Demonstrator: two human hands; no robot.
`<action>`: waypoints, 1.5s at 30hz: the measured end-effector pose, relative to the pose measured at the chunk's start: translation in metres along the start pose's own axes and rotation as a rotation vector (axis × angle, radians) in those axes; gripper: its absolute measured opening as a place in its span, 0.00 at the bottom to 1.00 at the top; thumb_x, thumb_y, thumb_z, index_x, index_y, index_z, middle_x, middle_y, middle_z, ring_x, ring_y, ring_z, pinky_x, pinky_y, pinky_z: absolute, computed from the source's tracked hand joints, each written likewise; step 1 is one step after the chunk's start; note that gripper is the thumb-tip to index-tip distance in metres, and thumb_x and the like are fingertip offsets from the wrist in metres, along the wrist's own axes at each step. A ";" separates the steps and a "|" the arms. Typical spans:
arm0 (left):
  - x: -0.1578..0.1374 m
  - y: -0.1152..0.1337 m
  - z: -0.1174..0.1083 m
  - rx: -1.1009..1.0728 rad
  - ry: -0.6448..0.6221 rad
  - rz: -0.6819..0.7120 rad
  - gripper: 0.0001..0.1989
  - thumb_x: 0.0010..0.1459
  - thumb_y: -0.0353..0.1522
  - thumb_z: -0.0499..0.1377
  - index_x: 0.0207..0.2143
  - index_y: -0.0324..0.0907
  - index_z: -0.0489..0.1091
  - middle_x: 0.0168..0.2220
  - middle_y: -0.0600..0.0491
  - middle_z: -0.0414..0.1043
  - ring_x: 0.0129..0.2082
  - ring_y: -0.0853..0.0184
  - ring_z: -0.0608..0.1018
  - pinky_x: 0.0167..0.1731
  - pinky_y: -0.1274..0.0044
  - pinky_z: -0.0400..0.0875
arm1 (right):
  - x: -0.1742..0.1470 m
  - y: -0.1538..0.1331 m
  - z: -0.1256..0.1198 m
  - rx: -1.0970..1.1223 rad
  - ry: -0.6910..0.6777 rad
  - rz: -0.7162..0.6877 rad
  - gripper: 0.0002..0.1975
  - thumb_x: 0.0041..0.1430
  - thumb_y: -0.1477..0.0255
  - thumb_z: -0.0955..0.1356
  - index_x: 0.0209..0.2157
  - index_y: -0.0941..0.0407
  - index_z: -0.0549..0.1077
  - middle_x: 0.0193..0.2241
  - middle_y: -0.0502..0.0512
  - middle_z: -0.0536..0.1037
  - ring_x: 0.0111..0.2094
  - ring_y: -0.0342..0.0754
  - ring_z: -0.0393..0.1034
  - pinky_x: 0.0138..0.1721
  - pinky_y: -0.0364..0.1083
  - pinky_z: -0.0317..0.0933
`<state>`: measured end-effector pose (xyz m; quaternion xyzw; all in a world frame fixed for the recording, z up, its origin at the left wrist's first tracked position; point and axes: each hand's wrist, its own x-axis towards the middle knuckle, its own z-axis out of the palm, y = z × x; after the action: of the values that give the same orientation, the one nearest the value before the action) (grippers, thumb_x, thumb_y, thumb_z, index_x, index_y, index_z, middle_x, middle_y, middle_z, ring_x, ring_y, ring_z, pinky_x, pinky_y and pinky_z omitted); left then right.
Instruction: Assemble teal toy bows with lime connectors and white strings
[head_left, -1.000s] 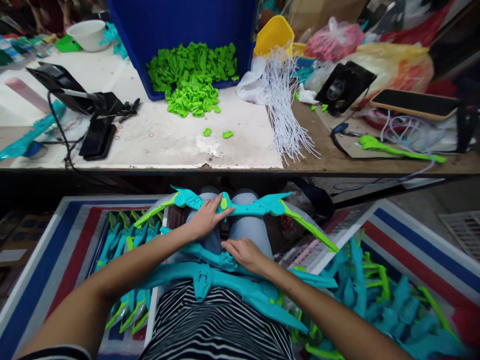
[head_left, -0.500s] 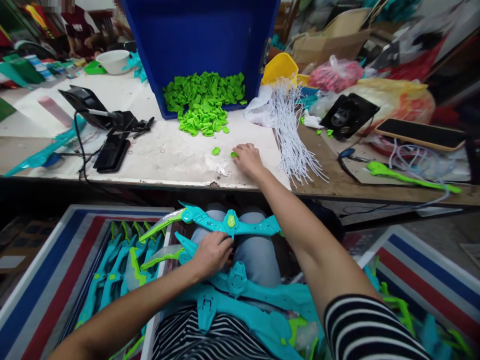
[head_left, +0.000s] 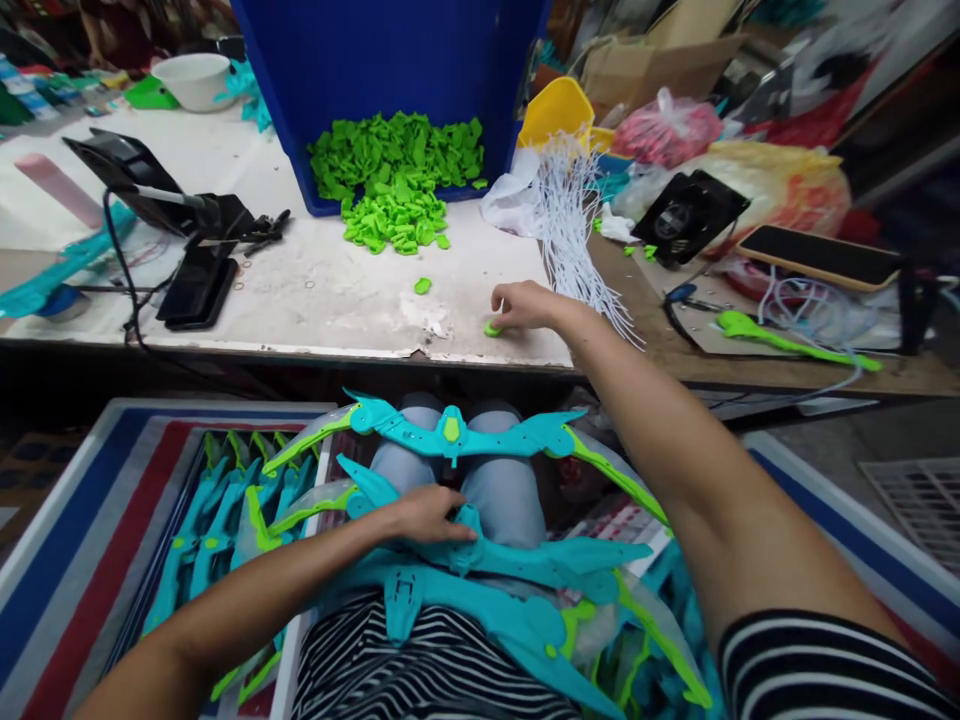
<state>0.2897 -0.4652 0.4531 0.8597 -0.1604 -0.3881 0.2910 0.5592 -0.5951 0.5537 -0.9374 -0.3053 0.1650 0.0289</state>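
My right hand [head_left: 525, 304] is over the table near its front edge, with thumb and fingertips closed on a small green plastic piece [head_left: 492, 329]. Another loose green piece [head_left: 422, 286] lies to its left. Over my lap, my left hand [head_left: 433, 514] grips the middle of a turquoise toy bow [head_left: 517, 556], its fingers at the central block. Farther out, across my knees, rests a second turquoise bow [head_left: 409, 434] with a green inset at its centre and green-edged limbs. A third bow [head_left: 480, 620] lies closest to my body, against the striped shirt.
A blue bin [head_left: 397, 60] on the table spills a heap of green pieces [head_left: 397, 200]. White strings [head_left: 570, 220] hang toward the table edge on the right, near a small black fan [head_left: 690, 215] and a phone [head_left: 821, 255]. Finished-looking bows [head_left: 214, 540] stand in a striped-lined crate at left.
My right hand has drawn the green piece nearer the table edge and now pinches it. My left hand has moved toward me, onto the middle bow's centre. The view has shifted slightly.
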 end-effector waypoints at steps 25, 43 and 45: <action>0.020 -0.033 -0.011 -0.618 -0.182 0.081 0.16 0.52 0.42 0.58 0.24 0.38 0.64 0.21 0.59 0.57 0.22 0.74 0.59 0.23 0.79 0.53 | -0.241 -0.118 0.221 0.228 0.653 -0.321 0.08 0.61 0.71 0.66 0.41 0.58 0.74 0.42 0.60 0.79 0.43 0.53 0.69 0.40 0.52 0.65; 0.018 -0.027 -0.003 -0.537 -0.085 0.092 0.25 0.40 0.52 0.64 0.25 0.39 0.63 0.20 0.61 0.55 0.22 0.74 0.59 0.22 0.79 0.52 | -0.211 -0.114 0.226 0.786 0.189 0.202 0.34 0.43 0.69 0.75 0.54 0.51 0.65 0.44 0.57 0.76 0.42 0.54 0.73 0.42 0.54 0.68; 0.019 -0.028 -0.002 -0.526 -0.056 0.057 0.23 0.41 0.49 0.64 0.25 0.39 0.62 0.20 0.61 0.55 0.22 0.74 0.59 0.22 0.79 0.52 | -0.206 -0.114 0.222 0.751 0.111 0.197 0.34 0.41 0.69 0.76 0.53 0.51 0.66 0.41 0.55 0.77 0.42 0.55 0.73 0.42 0.54 0.67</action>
<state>0.3046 -0.4524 0.4257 0.7384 -0.0861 -0.4319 0.5108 0.2664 -0.6331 0.4218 -0.8939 -0.1301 0.2162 0.3705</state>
